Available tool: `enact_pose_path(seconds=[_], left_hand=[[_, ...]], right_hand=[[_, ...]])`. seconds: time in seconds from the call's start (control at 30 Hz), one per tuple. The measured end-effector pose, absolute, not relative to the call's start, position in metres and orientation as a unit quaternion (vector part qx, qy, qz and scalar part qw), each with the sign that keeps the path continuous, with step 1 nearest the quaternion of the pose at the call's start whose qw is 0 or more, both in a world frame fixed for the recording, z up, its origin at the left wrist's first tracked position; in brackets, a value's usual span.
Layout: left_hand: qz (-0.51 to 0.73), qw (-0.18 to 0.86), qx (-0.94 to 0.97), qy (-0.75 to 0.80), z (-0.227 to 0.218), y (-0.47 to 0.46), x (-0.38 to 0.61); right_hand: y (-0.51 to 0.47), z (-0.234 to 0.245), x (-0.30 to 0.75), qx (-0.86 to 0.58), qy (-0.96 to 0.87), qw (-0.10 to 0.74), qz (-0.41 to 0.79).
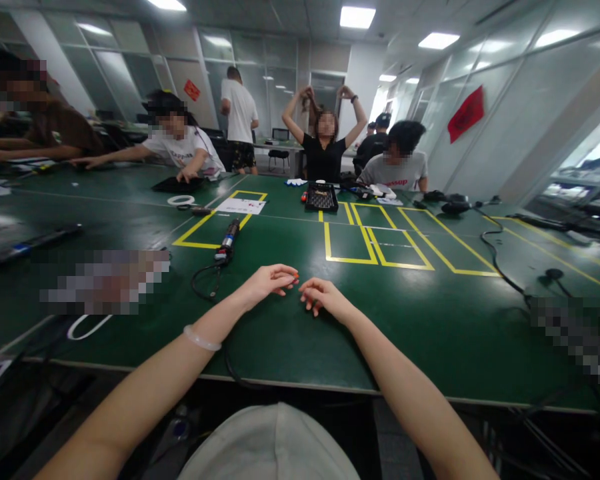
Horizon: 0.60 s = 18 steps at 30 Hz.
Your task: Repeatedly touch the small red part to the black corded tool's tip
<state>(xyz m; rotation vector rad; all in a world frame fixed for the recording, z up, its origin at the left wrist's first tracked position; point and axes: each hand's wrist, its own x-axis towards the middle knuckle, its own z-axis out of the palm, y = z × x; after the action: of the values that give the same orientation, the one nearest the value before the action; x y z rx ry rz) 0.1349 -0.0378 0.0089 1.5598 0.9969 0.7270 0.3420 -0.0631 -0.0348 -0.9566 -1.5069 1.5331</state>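
Note:
My left hand (271, 281) hovers over the green tabletop (280, 340), with a pale bracelet (201, 340) on its wrist. Its fingers and thumb come together around a tiny orange-pink spot at their tips; whether that is a small thing or nails I cannot make out. Just to the right, my right hand (325, 297) has loosely bent fingers, apart from each other and with nothing visible in them. A small gap separates the two hands. Left of them lies a dark cylindrical tool (228, 240) with a silver and blue band and a black cable (196, 277).
Yellow tape outlines (353, 260) mark the table. A black tray (322, 197) with small contents stands at the far side, near a white paper sheet (241, 205). Black cables (491, 247) run along the right. Several people sit around the table; one has both arms raised.

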Motion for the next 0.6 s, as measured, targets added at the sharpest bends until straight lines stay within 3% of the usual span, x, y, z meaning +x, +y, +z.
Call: enact_pose_path(seconds=[0.17,0.4,0.6], left_hand=[[0.322,0.467,0.723,0.394,0.000,-0.046,0.142],[0.286,0.245,0.848,0.373,0.005,-0.061,0.143],[0.225,0.203,0.895,0.326,0.010,-0.066,0.142]], right_hand=[[-0.063,-0.037,0.341,-0.375,-0.546,0.393,0.638],[-0.065,-0.035,0.339,-0.367,-0.550,0.391,0.641],[-0.067,-0.032,0.338,-0.368,-0.588,0.385,0.609]])
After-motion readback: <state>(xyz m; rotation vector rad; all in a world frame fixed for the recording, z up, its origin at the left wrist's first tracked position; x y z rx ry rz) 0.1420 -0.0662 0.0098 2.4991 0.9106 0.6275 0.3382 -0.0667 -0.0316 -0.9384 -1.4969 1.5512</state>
